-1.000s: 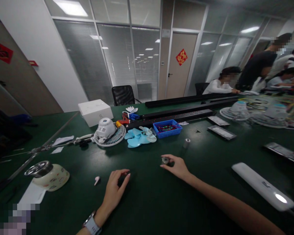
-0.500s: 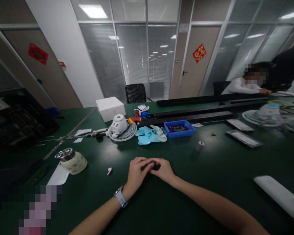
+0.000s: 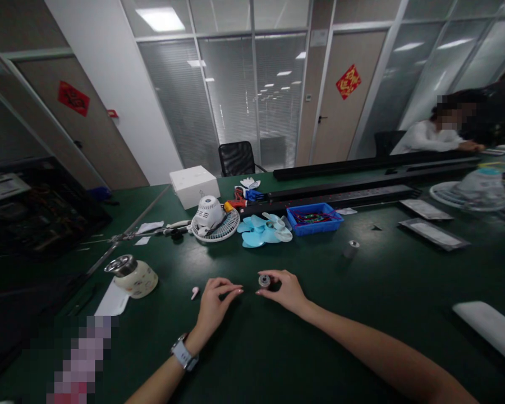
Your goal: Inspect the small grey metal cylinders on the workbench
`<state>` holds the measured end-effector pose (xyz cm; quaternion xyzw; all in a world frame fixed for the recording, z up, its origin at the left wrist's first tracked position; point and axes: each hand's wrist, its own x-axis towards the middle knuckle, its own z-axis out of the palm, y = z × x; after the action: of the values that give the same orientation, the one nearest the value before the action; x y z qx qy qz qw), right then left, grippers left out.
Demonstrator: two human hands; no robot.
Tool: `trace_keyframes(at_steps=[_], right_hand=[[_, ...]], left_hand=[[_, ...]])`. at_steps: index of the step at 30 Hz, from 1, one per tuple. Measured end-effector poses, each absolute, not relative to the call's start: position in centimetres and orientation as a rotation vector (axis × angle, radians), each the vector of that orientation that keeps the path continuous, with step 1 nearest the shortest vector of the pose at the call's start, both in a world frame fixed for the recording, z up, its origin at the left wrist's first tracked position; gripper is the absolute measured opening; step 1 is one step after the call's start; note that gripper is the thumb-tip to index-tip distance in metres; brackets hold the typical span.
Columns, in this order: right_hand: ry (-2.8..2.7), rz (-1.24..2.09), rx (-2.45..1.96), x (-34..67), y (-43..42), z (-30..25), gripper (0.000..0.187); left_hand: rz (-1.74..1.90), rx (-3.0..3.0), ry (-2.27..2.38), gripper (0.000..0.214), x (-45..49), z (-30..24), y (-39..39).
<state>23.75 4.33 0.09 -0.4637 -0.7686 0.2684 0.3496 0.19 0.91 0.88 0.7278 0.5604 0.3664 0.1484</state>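
My right hand [image 3: 283, 291] pinches a small round metal part [image 3: 264, 280] between thumb and fingertips, just above the green table [image 3: 362, 292]. My left hand [image 3: 216, 304], with a watch on the wrist, rests a little to its left with fingers curled; a small dark piece seems to sit under its fingertips, but I cannot make it out. A pink-white earbud [image 3: 194, 292] lies just left of my left hand. A small metal cylinder [image 3: 352, 247] stands farther right.
Behind my hands lie light blue fan blades [image 3: 263, 230], a white fan motor on a grille [image 3: 212, 217], a blue tray [image 3: 315, 217] and a white box [image 3: 193, 186]. A lidded cup [image 3: 132, 276] stands left. Other people work at the far right.
My hands were apart, met in the middle half a second ago, and have now separated again. The right hand still carries the round metal part. The view has turned left.
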Motion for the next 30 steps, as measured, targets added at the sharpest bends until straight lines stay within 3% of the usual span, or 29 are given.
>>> trace_keyframes(at_steps=[5, 12, 24, 28, 30], right_hand=[[-1.987, 0.688, -1.205, 23.7, 4.3, 0.0, 0.05], [-2.104, 0.617, -1.225, 25.9, 4.6, 0.3, 0.049], [-1.601, 0.046, -1.794, 47.8, 6.1, -1.9, 0.048], [-1.587, -0.312, -1.662, 44.7, 5.2, -1.2, 0.064], [-1.779, -0.316, -1.473, 40.4, 4.3, -0.2, 0.061]], left_hand=[[0.851, 2.104, 1.634, 0.024, -0.7, -0.7, 0.7], [0.987, 1.932, 1.633, 0.044, -1.0, -1.0, 0.6], [1.06, 1.758, 1.709, 0.047, -0.7, -0.9, 0.7], [1.075, 1.746, 1.718, 0.047, -0.7, -1.0, 0.7], [1.071, 1.742, 1.717, 0.047, -0.7, -0.8, 0.6]])
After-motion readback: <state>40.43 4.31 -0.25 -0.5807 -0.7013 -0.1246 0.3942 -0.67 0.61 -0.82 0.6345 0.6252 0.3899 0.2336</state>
